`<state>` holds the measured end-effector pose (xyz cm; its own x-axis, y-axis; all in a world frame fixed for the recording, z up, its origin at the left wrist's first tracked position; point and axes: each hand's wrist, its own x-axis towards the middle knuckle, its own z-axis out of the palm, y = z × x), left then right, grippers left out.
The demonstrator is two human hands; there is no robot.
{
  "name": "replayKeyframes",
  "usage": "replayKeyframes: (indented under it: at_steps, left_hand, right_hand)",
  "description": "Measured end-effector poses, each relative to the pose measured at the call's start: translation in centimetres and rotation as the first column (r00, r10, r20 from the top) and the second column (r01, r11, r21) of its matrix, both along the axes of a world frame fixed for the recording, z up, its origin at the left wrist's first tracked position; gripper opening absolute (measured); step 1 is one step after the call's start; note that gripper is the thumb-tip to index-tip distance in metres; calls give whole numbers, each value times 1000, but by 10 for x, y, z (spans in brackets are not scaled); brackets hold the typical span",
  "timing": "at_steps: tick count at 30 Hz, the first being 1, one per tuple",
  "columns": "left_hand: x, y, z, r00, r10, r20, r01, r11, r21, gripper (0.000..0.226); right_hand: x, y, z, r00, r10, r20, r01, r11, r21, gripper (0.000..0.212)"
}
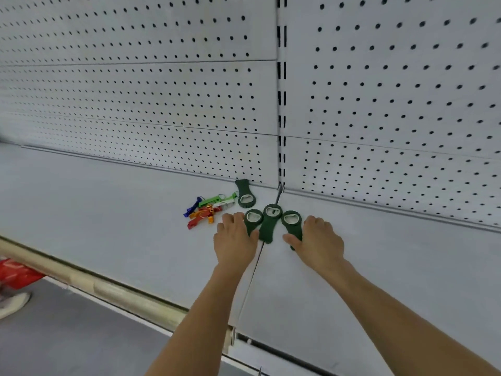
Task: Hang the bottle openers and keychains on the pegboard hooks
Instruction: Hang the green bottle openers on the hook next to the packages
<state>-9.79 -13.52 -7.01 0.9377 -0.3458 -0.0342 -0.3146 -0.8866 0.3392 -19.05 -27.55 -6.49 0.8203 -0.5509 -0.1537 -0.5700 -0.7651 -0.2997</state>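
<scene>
Several dark green bottle openers lie on the white shelf [108, 202] below the pegboard [162, 90]. My left hand [234, 240] grips the handle of the left opener [253, 219]. My right hand [318, 241] grips the handle of the right opener [292, 219]. Between them lies the middle opener [269, 223], free of both hands. A further green opener [244, 194] lies behind, close to the pegboard's foot. A heap of coloured keychains [208, 210], blue, green, orange and red, sits left of my left hand. No hooks show on the pegboard.
A slotted upright [282, 104] divides the two pegboard panels. The shelf's beige front rail [108, 289] runs across the lower left. Beyond it, on the grey floor, are a red bag [16, 272] and a white shoe [13, 302].
</scene>
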Motion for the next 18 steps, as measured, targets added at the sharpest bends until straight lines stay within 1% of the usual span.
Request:
replayKeyframes:
  at_steps: [2, 4, 6, 8, 10, 12, 14, 16, 18]
  left_hand:
    - [10, 1, -4, 995, -99, 10, 98, 992, 81, 46]
    - [22, 4, -5, 985, -169, -23, 171, 980, 100, 45]
    - [36, 7, -4, 975, -207, -84, 213, 975, 67, 48]
    - [46, 9, -1, 961, -215, -172, 222, 975, 18, 51]
    - [50, 11, 3, 940, -202, -276, 193, 979, -61, 51]
    - [49, 14, 4, 921, -211, -327, 191, 977, -93, 42]
    - [45, 18, 4, 913, -248, -323, 221, 968, -118, 28]
    - [35, 23, 4, 905, -268, -330, 187, 948, -256, 12]
    - [19, 27, 10, 883, -279, -378, 96, 894, -437, 7]
  right_hand:
    - [6, 7, -2, 999, -35, -26, 34, 999, -36, 55]
    - [10, 11, -4, 997, -61, -49, 58, 997, -55, 48]
    - [13, 14, -4, 992, -107, -64, 106, 994, -24, 42]
    - [15, 16, -2, 984, -162, -70, 165, 985, 41, 38]
    - [15, 18, -2, 979, -195, -53, 199, 975, 98, 25]
    - [12, 22, -1, 979, -198, -49, 202, 973, 112, 15]
    - [5, 29, 0, 981, -189, -36, 192, 975, 112, 16]
    - [-4, 33, -1, 977, -213, 30, 205, 964, 169, 15]
    - [-18, 38, 0, 953, -275, 124, 226, 923, 312, 12]
